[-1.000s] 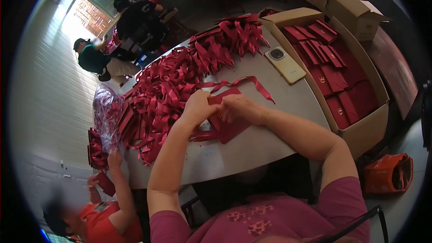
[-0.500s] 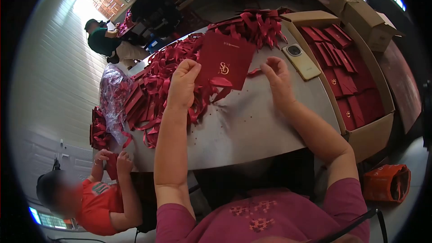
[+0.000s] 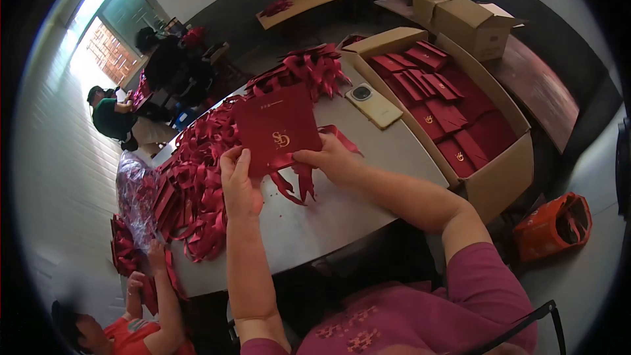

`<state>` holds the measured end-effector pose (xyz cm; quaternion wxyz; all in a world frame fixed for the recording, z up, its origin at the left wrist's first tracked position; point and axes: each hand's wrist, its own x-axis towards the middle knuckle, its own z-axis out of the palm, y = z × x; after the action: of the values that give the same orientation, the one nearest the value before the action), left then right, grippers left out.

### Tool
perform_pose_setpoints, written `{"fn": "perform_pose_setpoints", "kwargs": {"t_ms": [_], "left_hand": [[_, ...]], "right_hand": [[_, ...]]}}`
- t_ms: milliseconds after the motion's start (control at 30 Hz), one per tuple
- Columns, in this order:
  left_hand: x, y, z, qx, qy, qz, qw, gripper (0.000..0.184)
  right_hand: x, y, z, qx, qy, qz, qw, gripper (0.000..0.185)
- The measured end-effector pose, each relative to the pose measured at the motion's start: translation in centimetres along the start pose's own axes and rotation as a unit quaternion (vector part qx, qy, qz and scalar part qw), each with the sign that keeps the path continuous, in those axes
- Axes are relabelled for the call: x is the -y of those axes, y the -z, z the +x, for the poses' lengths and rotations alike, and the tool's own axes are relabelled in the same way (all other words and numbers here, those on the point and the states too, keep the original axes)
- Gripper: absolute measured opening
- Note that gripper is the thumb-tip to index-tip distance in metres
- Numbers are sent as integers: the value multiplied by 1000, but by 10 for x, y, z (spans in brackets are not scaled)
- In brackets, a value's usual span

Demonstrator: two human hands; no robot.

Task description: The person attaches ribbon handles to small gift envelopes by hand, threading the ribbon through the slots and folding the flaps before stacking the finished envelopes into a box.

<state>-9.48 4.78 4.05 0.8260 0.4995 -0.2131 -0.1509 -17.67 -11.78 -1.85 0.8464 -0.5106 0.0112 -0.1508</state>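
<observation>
A flat, dark red gift bag point(image 3: 276, 121) with a gold logo and red ribbons is held up over the table. My left hand point(image 3: 239, 181) pinches its lower left corner between thumb and fingers. At the lower right edge, my right hand point(image 3: 330, 158) grips the bag with the thumb across its front; the other fingers are partly hidden behind it. Ribbon ends point(image 3: 299, 184) dangle below the bag. Just left of it lies a big heap of similar bags with loose ribbons point(image 3: 204, 190).
An open cardboard box point(image 3: 496, 181) of red bags stands at the right, beside a phone point(image 3: 374, 106) on the metal table point(image 3: 328, 223). A clear plastic bag point(image 3: 136, 190) sits at the left edge. A co-worker in orange point(image 3: 141, 338) handles red material. An orange bag point(image 3: 551, 230) is at lower right.
My right hand has moved in from beside the bag and now grips its lower right edge. My left hand has shifted to the lower left corner. The camera view has turned right.
</observation>
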Motion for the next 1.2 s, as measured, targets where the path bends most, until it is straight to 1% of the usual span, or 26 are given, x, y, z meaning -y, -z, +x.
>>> {"fn": "perform_pose_setpoints", "kwargs": {"t_ms": [67, 100, 133, 167, 200, 233, 367, 433, 467, 500, 533, 600, 667, 733, 800, 867, 900, 967, 1000, 1067, 1100, 1133, 1167, 1200], "left_hand": [[-8, -5, -8, -27, 90, -7, 996, 21], [0, 10, -6, 23, 129, -23, 991, 34], [7, 18, -6, 37, 115, -2, 993, 37], [13, 24, -7, 52, 102, 19, 993, 39], [13, 25, -7, 49, 107, -13, 993, 39], [17, 28, -6, 47, 100, -9, 994, 39], [24, 30, -2, 24, 73, -55, 996, 37], [26, 25, 3, 11, 70, -71, 995, 36], [29, 22, 5, 9, 59, -55, 997, 29], [27, 21, 7, 8, 56, -57, 997, 29], [24, 19, 9, 17, 62, -65, 996, 25], [29, 26, 15, 24, 69, -77, 994, 24], [44, 49, 21, 15, 80, -38, 996, 30], [52, 50, 19, -11, 83, -37, 996, 31], [70, 59, 19, -19, 90, 19, 996, 31], [71, 53, 11, -43, 106, 34, 993, 27], [73, 54, 11, -28, 103, 50, 993, 25], [76, 56, 9, -13, 102, 75, 992, 19], [77, 56, 8, -11, 104, 68, 992, 19], [80, 54, 7, -25, 122, 52, 991, 19], [75, 54, 7, -38, 114, 59, 991, 19], [71, 48, 5, -38, 136, 58, 988, 18], [72, 43, 2, -30, 169, 53, 984, 18], [73, 43, 1, -14, 166, 47, 985, 17]], "right_hand": [[3, -2, 1, 41, 14, -42, 998, 26], [3, 1, 1, 68, 9, -103, 992, 28], [9, -2, -1, 80, 11, -101, 992, 28], [16, -6, -4, 61, -12, -111, 992, 28], [20, -11, -7, 40, -35, -121, 991, 28], [20, -14, -9, 21, -83, -82, 993, 31], [28, -19, -7, -1, -95, -79, 992, 32], [19, -9, 6, -15, -72, -88, 993, 31], [19, -2, 11, -14, -75, -116, 990, 28], [24, -1, 15, -13, -75, -119, 990, 28], [29, 2, 23, -20, -69, -83, 994, 27], [49, 0, 39, -50, -55, -9, 997, 23], [89, -10, 57, -107, -46, -10, 993, 20], [105, -2, 101, -69, 17, 130, 989, 19], [127, -6, 137, -65, 50, 104, 991, 18], [128, 0, 187, -50, 56, 78, 994, 17], [129, -7, 204, -97, 57, 48, 993, 15], [119, -4, 239, -99, 57, 33, 993, 14], [110, 1, 261, -108, 61, 17, 992, 14], [77, 34, 312, -81, -28, 22, 996, 15], [62, 38, 327, -62, -74, 25, 995, 15], [62, 25, 314, -72, -122, 34, 989, 14], [53, 22, 313, -82, -129, 36, 988, 14], [41, 32, 319, -118, -137, -20, 983, 14]]}}
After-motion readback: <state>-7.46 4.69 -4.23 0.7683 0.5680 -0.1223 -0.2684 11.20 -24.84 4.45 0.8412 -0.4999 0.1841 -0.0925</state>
